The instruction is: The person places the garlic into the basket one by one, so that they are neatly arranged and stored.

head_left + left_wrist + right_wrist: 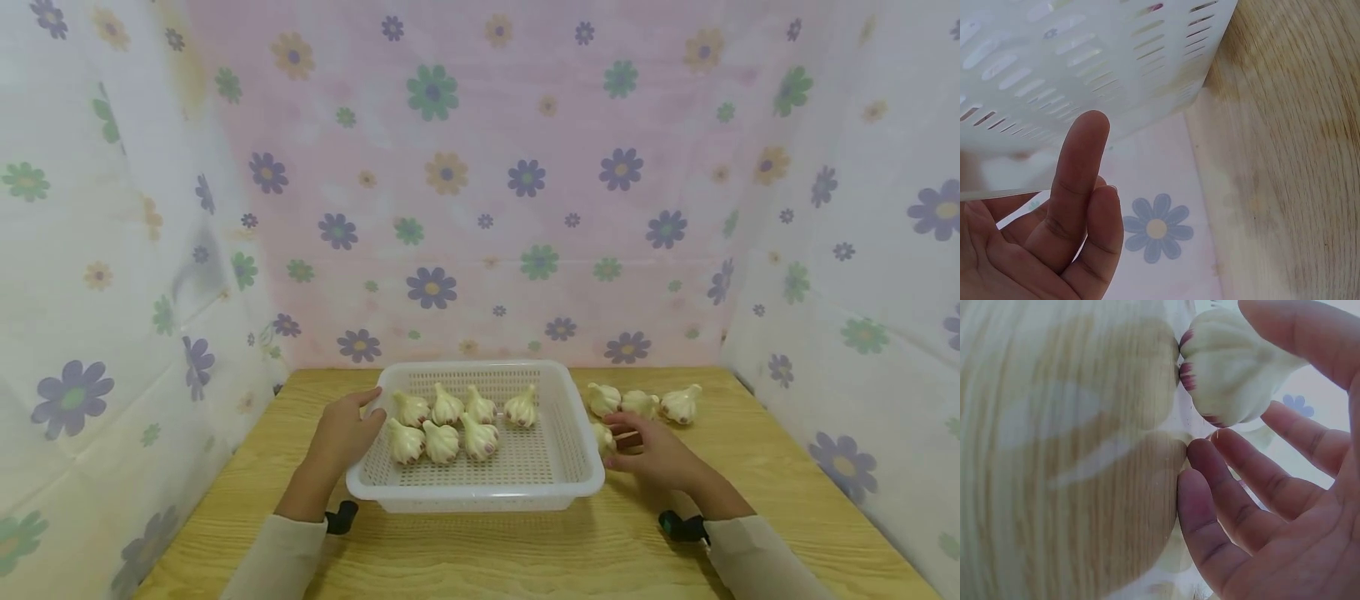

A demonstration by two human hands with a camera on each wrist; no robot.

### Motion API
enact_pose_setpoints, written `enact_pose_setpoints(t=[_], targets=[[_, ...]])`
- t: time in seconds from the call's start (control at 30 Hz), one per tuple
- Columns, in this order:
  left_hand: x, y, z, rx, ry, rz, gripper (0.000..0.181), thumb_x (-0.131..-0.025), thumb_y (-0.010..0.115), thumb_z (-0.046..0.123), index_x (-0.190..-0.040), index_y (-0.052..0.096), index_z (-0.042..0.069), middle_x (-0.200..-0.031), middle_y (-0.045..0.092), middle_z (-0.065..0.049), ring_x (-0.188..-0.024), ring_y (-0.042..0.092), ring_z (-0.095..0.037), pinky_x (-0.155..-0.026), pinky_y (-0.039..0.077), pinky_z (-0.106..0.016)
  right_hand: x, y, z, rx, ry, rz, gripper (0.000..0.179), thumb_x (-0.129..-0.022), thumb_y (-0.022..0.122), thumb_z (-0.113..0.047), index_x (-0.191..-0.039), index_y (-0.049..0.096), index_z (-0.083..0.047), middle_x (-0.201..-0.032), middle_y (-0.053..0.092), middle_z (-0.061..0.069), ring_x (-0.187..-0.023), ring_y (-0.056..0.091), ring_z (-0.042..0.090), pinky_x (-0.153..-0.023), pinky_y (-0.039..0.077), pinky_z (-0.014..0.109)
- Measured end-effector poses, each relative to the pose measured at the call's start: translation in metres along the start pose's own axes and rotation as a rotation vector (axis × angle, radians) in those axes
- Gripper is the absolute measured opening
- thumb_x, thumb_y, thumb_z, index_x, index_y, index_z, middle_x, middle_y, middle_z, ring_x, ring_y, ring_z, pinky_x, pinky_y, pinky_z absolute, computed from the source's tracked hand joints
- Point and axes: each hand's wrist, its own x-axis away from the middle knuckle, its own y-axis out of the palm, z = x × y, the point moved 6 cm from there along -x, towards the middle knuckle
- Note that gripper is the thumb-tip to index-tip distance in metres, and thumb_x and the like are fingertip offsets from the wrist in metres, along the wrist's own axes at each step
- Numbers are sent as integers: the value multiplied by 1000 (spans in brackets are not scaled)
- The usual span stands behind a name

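A white plastic basket [480, 492] with slotted walls stands on the wooden table, and several garlic bulbs [482, 437] lie inside it, mostly at its left. My left hand [347, 432] holds the basket's left rim, thumb over the edge. In the left wrist view its fingers [1079, 162] rest under the rim, against the outer wall. My right hand [654, 454] is just right of the basket, around a single garlic bulb [1229, 369] on the table. Its thumb and spread fingers lie on either side of that bulb, with some fingertips down at the tabletop.
Three more garlic bulbs [640, 404] sit in a row behind my right hand. Flower-printed cloth [487, 208] walls off the back and both sides of the table [480, 558]. A black strap device [682, 527] is on each wrist.
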Motion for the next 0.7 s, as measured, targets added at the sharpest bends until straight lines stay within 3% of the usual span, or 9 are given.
enact_pose_setpoints(t=[0.1, 0.43, 0.7], targets=[[0, 0, 1, -7, 7, 4, 54, -98, 54, 29, -149, 57, 11, -149, 55, -26, -44, 23, -11, -39, 34, -24, 0, 2, 0, -2, 10, 9, 74, -88, 83, -32, -150, 50, -8, -141, 58, 20, -121, 63, 38, -92, 59, 44], [-2, 1, -1, -7, 5, 3, 54, -98, 54, 29, -149, 57, 11, -149, 55, -25, -45, 24, -12, -41, 36, -27, -2, 3, 2, 0, 22, 34, 71, -87, 84, -31, -147, 54, -7, -137, 61, 20, -117, 65, 36, -90, 60, 47], [-2, 0, -1, -19, 6, 11, 53, -99, 54, 29, -149, 57, 12, -153, 51, -24, -51, 40, -16, -45, 41, -30, -2, 4, 0, 3, 25, 44, 70, -88, 83, -29, -146, 53, -5, -133, 62, 20, -112, 68, 33, -85, 61, 41]])
